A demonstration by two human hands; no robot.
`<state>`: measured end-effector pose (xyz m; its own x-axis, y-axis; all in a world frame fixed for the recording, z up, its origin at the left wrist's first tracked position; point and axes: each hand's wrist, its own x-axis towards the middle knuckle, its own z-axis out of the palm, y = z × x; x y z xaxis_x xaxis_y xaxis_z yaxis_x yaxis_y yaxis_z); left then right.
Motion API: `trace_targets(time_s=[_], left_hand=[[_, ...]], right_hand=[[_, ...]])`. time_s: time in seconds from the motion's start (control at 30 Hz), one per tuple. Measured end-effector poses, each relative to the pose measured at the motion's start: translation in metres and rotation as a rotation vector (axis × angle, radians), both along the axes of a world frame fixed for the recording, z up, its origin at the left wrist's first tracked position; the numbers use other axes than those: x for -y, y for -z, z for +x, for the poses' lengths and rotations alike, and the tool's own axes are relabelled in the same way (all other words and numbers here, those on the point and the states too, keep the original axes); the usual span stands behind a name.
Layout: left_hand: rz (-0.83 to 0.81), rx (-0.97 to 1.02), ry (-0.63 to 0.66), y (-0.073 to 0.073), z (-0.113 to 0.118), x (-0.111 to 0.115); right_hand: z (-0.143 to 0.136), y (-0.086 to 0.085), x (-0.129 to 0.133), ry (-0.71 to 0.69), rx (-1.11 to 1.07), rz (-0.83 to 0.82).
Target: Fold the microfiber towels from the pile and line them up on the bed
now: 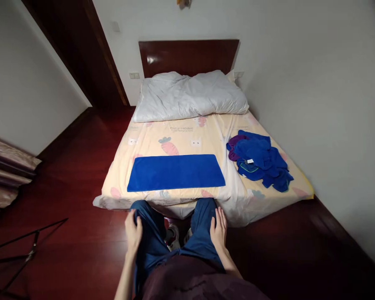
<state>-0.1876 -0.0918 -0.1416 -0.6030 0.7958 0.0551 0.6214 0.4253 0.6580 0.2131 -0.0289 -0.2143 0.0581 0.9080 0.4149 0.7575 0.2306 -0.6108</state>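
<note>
My left hand (133, 230) rests on my left knee, fingers loosely spread over the blue trousers (153, 233). On the outer side of the other knee lies my right hand (218, 229), its fingers stretched out and holding nothing. Just beyond my knees, a blue towel (176, 173) is spread flat in a rectangle near the bed's front edge. To its right sits a crumpled pile of blue cloths (259, 160), with a purple cloth (233, 148) at its left side and a small white tag showing. Neither hand touches the towel or the pile.
The bed (153, 141) has a cream sheet with carrot and rabbit prints. A white quilt (190, 96) lies bunched before the dark headboard (190, 56). Black tripod legs (31, 252) stand on the floor at left, below a curtain (6, 175). A wall borders the right side.
</note>
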Motion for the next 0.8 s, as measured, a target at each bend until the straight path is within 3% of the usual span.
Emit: trace_targets(time_s=[0.07,0.17,0.23,0.3,0.4,0.57,0.6,0.7,0.8], left_hand=[[0.053,0.094,0.113,-0.002,0.053,0.011],[-0.031,0.404,0.374,0.008,0.125,0.024],[-0.114,0.557,0.569,0.016,0.156,0.03],[-0.141,0.652,0.665,0.022,0.171,0.029],[-0.103,0.84,0.541,0.021,0.178,0.008],[0.036,1.523,-0.001,0.003,0.188,-0.065],[0.07,1.604,-0.062,0.0,0.19,-0.082],[0.144,1.716,-0.143,-0.003,0.193,-0.125],[0.204,1.799,-0.201,0.0,0.192,-0.153]], right_hand=[[-0.006,-0.009,0.015,-0.063,-0.01,0.009],[-0.01,-0.022,0.009,-0.212,0.006,-0.001],[-0.011,-0.025,-0.001,-0.26,0.007,0.001],[-0.012,-0.023,-0.008,-0.296,0.008,-0.001],[-0.01,-0.015,-0.01,-0.316,0.003,-0.022],[-0.003,-0.009,-0.006,-0.295,-0.003,-0.074],[-0.002,-0.01,-0.006,-0.297,0.0,-0.083],[0.001,-0.012,-0.007,-0.305,0.01,-0.111],[0.005,-0.013,-0.008,-0.311,0.017,-0.137]])
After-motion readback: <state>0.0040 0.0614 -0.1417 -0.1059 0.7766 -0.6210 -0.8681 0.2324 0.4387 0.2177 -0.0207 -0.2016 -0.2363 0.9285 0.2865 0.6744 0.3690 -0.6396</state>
